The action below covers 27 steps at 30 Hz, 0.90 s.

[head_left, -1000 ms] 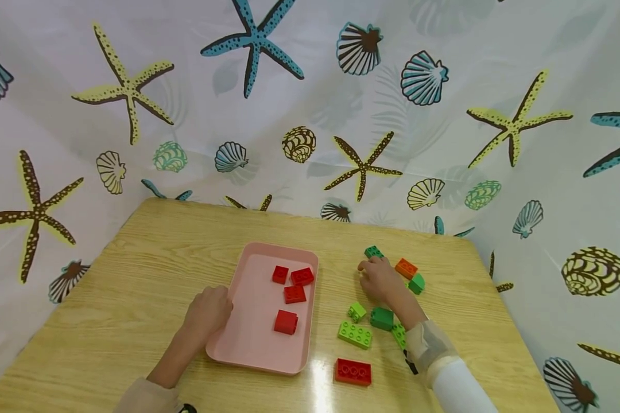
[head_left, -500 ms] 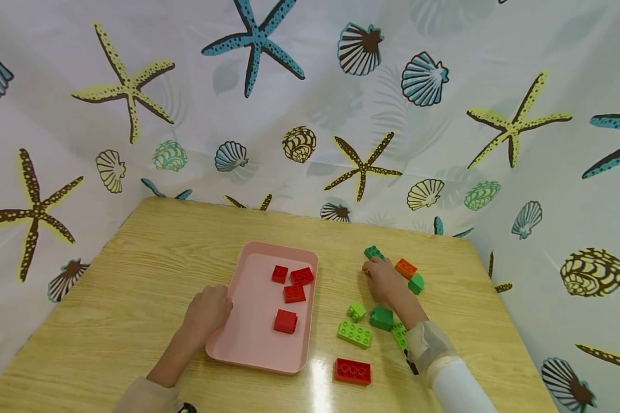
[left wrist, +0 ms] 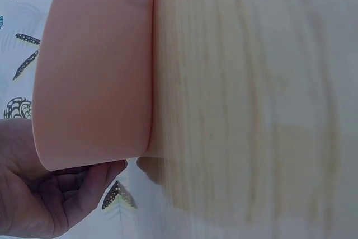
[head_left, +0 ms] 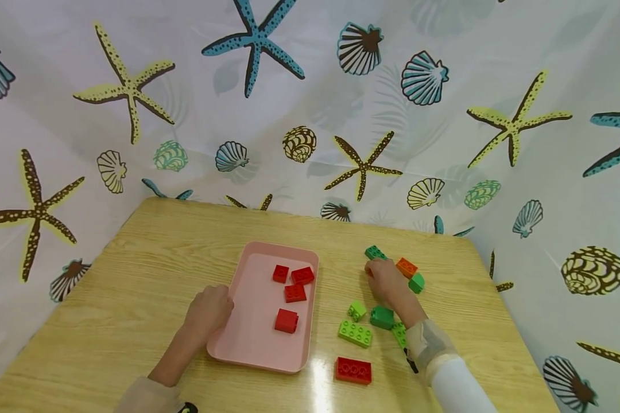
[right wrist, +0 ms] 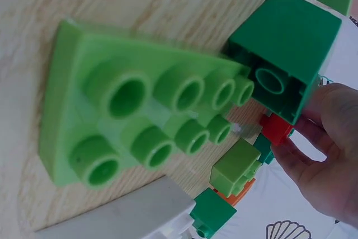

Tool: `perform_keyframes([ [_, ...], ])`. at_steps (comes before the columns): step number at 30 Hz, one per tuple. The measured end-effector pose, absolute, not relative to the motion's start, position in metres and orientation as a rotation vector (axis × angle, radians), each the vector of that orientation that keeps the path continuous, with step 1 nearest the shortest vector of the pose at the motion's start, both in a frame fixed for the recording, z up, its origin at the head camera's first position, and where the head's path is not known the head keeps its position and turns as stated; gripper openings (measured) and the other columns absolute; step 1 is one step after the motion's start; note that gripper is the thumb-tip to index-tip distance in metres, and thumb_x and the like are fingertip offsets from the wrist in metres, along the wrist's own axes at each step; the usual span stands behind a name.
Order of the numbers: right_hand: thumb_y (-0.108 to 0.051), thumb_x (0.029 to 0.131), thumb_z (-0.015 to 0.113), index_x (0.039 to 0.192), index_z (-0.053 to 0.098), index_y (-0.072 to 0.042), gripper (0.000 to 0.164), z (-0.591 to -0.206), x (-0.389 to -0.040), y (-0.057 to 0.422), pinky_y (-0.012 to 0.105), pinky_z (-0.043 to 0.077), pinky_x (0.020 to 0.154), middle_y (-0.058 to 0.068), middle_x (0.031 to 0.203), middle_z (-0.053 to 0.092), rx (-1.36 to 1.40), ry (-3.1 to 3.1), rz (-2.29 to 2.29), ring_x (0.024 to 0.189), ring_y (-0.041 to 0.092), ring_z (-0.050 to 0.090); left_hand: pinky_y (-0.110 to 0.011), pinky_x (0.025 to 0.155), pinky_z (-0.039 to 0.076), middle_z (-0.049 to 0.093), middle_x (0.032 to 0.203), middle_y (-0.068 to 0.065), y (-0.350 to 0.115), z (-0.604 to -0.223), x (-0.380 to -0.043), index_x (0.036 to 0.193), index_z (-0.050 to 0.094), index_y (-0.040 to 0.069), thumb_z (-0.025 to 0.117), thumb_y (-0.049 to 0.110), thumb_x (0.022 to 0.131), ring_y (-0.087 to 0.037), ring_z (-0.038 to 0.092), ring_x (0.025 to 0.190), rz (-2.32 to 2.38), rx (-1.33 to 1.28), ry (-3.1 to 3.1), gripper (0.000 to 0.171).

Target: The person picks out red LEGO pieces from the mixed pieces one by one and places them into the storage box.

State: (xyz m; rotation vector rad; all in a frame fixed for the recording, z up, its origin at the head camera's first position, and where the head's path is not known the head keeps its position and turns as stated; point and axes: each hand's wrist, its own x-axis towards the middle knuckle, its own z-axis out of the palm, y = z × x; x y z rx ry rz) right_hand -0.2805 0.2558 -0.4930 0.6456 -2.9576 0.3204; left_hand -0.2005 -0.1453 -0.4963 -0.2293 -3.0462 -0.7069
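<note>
In the head view my left hand (head_left: 209,310) holds the left side of a pink tray (head_left: 258,344). The left wrist view shows its fingers (left wrist: 92,186) curled against the wall of the tray. Four-sided red toy bricks (head_left: 286,320) lie inside, several of them. On the right, my right hand (head_left: 390,284) is low over the table, just in front of a dark green brick (head_left: 375,252). The right wrist view has its thumb and fingers pinching a small red brick (right wrist: 276,129), which the hand hides in the head view.
Near the right forearm lie light green bricks (head_left: 355,334), a dark green block (head_left: 382,317) and a small light green brick (head_left: 357,311). A long red brick (head_left: 353,370) is closer to me. Beyond the hand are an orange brick (head_left: 406,267) and a rounded green one (head_left: 416,283).
My right hand has shifted slightly to the right, and its fingers have drawn in closer together. The left hand and the tray stay where they were.
</note>
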Motion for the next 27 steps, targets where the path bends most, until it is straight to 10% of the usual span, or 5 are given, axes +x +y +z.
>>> perform_keyframes([
  [13, 0.008, 0.087, 0.063, 0.104, 0.071, 0.006, 0.019, -0.487, -0.281, 0.248, 0.050, 0.049, 0.088, 0.021, 0.102, 0.069, 0.699, -2.897, 0.341, 0.094, 0.039, 0.064, -0.035, 0.045, 0.045, 0.053, 0.060, -0.011, -0.145, -0.499, -0.202, 0.072, 0.056, -0.003, 0.059, -0.001, 0.090, -0.019, 0.050, 0.052, -0.675, -0.254, -3.024, 0.019],
  [27, 0.003, 0.088, 0.065, 0.114, 0.067, 0.006, 0.026, -0.473, -0.276, 0.230, 0.044, 0.051, 0.076, 0.020, 0.105, 0.068, 0.638, -2.962, 0.374, 0.090, 0.033, 0.062, -0.036, 0.045, 0.046, 0.054, 0.062, -0.013, -0.145, -0.496, -0.200, 0.073, 0.058, -0.004, 0.058, -0.002, 0.090, -0.020, 0.051, 0.053, -0.701, -0.249, -3.028, 0.017],
])
